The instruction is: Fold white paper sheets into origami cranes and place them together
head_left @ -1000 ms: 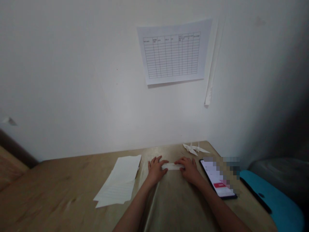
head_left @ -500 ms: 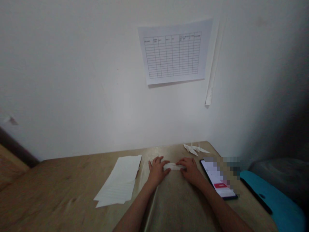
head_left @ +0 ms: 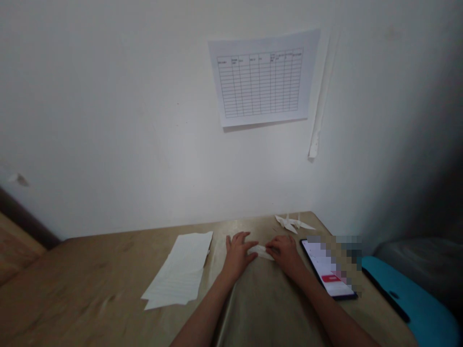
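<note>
A small folded strip of white paper (head_left: 262,251) lies between my two hands, just above or on the tabletop. My left hand (head_left: 237,255) has its thumb and forefinger closed on the strip's left end, while its other fingers are raised and spread. At the right end, my right hand (head_left: 284,251) pinches the paper between thumb and bent fingers. The strip slants, its right end a little nearer to me. Parts of it are hidden behind my fingertips.
Lined paper sheets (head_left: 181,270) lie left of my hands. White folded paper cranes (head_left: 289,223) sit at the back. A phone (head_left: 338,284) lies on the right of the brown table (head_left: 108,279), near a blue chair back (head_left: 408,299). A printed sheet (head_left: 260,82) hangs on the wall.
The paper strip has turned from nearly level to slanted. My right fingers have drawn into a tighter pinch, and my left hand has shifted slightly right.
</note>
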The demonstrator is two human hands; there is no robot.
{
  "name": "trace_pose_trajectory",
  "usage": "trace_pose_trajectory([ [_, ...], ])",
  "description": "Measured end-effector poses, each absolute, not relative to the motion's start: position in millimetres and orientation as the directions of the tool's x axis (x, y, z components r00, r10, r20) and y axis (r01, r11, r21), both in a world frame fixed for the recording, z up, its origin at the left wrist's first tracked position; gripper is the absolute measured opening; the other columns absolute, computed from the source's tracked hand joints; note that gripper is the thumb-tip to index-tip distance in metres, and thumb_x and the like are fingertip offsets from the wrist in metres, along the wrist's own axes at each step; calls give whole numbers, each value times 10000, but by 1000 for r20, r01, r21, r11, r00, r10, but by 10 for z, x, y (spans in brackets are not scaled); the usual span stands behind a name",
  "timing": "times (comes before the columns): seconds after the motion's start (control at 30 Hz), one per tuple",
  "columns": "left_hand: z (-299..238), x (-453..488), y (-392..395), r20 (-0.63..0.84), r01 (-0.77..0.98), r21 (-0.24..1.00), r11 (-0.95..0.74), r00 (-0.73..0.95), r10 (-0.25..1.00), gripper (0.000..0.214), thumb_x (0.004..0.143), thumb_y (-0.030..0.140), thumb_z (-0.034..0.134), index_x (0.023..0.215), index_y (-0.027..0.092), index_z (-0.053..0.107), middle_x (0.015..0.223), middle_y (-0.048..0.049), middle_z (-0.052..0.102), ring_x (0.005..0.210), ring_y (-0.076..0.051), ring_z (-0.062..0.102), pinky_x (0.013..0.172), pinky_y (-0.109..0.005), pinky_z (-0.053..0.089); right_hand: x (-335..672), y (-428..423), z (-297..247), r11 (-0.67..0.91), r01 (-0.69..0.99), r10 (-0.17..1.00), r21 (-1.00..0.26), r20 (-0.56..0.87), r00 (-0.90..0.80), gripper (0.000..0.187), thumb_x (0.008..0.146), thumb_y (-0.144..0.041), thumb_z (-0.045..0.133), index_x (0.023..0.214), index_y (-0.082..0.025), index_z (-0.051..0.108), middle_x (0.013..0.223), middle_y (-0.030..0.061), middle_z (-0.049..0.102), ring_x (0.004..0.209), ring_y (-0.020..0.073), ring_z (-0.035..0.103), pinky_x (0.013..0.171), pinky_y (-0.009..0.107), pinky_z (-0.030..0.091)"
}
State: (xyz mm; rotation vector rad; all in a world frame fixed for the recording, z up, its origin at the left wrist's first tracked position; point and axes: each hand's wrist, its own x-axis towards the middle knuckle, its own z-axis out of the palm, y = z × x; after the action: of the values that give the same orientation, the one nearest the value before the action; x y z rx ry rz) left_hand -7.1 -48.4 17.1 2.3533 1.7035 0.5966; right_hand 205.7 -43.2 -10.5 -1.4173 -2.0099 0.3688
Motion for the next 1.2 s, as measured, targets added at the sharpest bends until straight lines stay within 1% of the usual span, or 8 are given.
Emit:
trace_pose_trajectory([
  [0.3,148,-87,-496,276,835,387,-391,300,913,359,832,260,768,1166,388,729,1452,-40,572,1377,-293,468,1202,-695,76,2025,-495,-2,362,760,925,-540,307,-222,165,898,-244,591,958,-256,745,1060,48,721,1137,243,600,1179,554,144],
  [0.6,99,-38,-476,292,788,481,-384,269,918,99,864,254,732,948,296,763,1376,-50,630,1313,-278,538,1204,-679,134,1979,-544,61,416,774,901,-477,331,-280,175,920,-212,557,921,-254,728,1004,31,725,1105,231,605,1203,566,84],
  [0.83,121,-14,-492,293,778,503,-377,257,921,76,864,259,727,925,290,762,1368,-53,636,1305,-269,537,1205,-661,156,1968,-555,77,452,784,880,-425,355,-315,171,925,-227,572,929,-268,737,1013,27,730,1125,238,588,1207,572,34],
  [0.93,126,-6,-480,324,769,521,-370,223,919,161,858,245,721,1010,291,749,1374,-60,624,1310,-270,529,1204,-627,208,1984,-545,70,427,781,890,-456,364,-274,176,923,-238,558,922,-263,733,1007,28,729,1108,238,595,1205,574,39],
  [1.0,116,-11,-455,384,752,547,-369,166,908,305,835,233,736,1135,280,707,1362,-73,616,1302,-264,529,1182,-559,303,2017,-525,62,391,767,903,-509,373,-212,180,923,-263,548,907,-252,727,1007,34,725,1093,241,602,1201,569,73],
  [1.07,101,-26,-427,441,729,579,-364,95,892,406,810,243,756,1205,256,665,1325,-80,621,1283,-258,536,1138,-494,386,2065,-492,53,348,735,916,-582,379,-133,195,920,-314,544,886,-239,721,999,49,724,1073,250,608,1186,543,163],
  [1.13,86,-40,-406,457,712,606,-354,53,888,357,802,267,763,1150,244,683,1305,-80,625,1270,-260,542,1115,-476,417,2114,-455,46,307,688,920,-657,390,-38,222,901,-380,551,856,-233,712,985,69,729,1082,274,599,1125,497,300],
  [1.2,74,-44,-397,438,703,623,-343,49,898,231,806,277,764,1032,245,727,1302,-73,632,1267,-266,550,1119,-485,414,2147,-427,39,288,615,924,-734,381,22,251,881,-425,555,864,-227,708,991,79,740,1065,286,609,1067,475,378],
])
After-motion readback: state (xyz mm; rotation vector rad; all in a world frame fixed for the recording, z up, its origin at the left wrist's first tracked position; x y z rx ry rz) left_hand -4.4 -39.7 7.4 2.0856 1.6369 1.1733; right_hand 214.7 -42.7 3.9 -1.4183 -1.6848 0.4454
